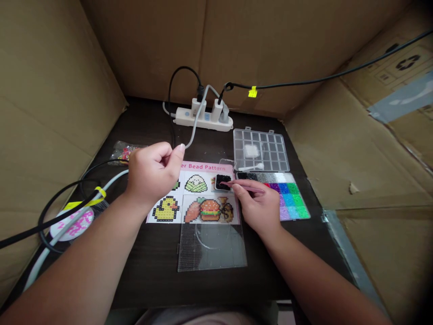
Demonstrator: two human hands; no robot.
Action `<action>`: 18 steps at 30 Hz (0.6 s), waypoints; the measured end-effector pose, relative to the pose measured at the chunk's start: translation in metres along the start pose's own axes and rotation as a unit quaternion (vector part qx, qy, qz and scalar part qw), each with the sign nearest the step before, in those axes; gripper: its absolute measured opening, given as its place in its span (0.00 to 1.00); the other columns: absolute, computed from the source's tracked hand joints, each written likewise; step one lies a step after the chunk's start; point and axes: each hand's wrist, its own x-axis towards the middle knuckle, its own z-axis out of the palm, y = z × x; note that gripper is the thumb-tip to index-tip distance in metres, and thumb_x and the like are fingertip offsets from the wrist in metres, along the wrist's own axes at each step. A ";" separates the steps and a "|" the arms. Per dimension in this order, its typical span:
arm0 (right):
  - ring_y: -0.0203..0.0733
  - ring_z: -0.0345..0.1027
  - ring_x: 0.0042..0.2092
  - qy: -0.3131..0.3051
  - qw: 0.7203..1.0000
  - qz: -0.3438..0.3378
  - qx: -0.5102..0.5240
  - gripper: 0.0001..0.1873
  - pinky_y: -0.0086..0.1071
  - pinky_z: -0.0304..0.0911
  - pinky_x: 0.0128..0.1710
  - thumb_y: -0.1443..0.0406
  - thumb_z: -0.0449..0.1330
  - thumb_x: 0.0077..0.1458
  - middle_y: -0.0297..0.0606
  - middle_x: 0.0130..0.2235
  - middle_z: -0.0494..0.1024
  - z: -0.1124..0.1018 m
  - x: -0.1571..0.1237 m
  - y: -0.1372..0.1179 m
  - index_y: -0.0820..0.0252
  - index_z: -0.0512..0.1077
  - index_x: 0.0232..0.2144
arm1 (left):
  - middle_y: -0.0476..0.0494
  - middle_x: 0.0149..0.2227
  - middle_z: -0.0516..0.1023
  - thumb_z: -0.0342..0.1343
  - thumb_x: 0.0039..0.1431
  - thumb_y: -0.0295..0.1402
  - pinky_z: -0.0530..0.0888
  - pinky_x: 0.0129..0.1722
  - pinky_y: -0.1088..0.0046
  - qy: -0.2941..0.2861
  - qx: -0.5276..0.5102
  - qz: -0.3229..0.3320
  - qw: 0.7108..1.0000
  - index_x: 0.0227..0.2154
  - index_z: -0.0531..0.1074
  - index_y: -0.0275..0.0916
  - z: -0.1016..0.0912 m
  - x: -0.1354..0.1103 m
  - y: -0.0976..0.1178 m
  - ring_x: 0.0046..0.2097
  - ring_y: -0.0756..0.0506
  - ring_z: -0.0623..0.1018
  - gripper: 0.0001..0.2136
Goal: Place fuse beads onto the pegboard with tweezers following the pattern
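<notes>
The right hand (257, 207) grips slim pink tweezers (248, 186) in its fingers; the tips enter a small cup of black beads (223, 182) on the sheet headed "Bead Pattern" (203, 167), beside a sorted bead tray (284, 196). The left hand (154, 174) is raised, fingers curled narrow; any held item cannot be determined.

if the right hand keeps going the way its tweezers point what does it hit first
The small cup of black beads comes first: the pink tweezers in the right hand point at it, tips at or just over it, though depth is hard to judge.
</notes>
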 end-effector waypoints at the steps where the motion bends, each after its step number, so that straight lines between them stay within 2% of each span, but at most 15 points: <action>1: 0.42 0.77 0.35 0.003 1.000 0.002 -0.001 0.06 0.34 0.73 0.35 0.64 0.62 0.50 0.38 0.32 0.81 0.000 0.000 0.000 0.59 0.77 0.29 | 0.54 0.12 0.49 0.57 0.50 0.33 0.54 0.18 0.71 0.000 0.000 0.000 1.000 0.10 0.53 0.38 0.000 0.000 0.000 0.17 0.54 0.53 0.20; 12: 0.40 0.76 0.33 0.025 1.000 -0.001 0.019 0.05 0.32 0.73 0.35 0.64 0.63 0.50 0.37 0.32 0.81 -0.003 0.001 -0.002 0.58 0.78 0.29 | 0.54 0.12 0.49 0.57 0.51 0.33 0.54 0.19 0.71 -0.008 -0.005 -0.001 1.000 0.10 0.53 0.39 0.000 0.000 -0.001 0.18 0.54 0.53 0.20; 18: 0.41 0.76 0.34 0.086 0.996 -0.023 0.010 0.05 0.32 0.72 0.35 0.64 0.63 0.50 0.38 0.32 0.81 -0.024 -0.004 -0.021 0.60 0.78 0.30 | 0.54 0.13 0.49 0.57 0.50 0.32 0.53 0.19 0.72 -0.002 -0.009 0.006 1.000 0.11 0.52 0.38 0.000 0.000 -0.002 0.18 0.54 0.53 0.21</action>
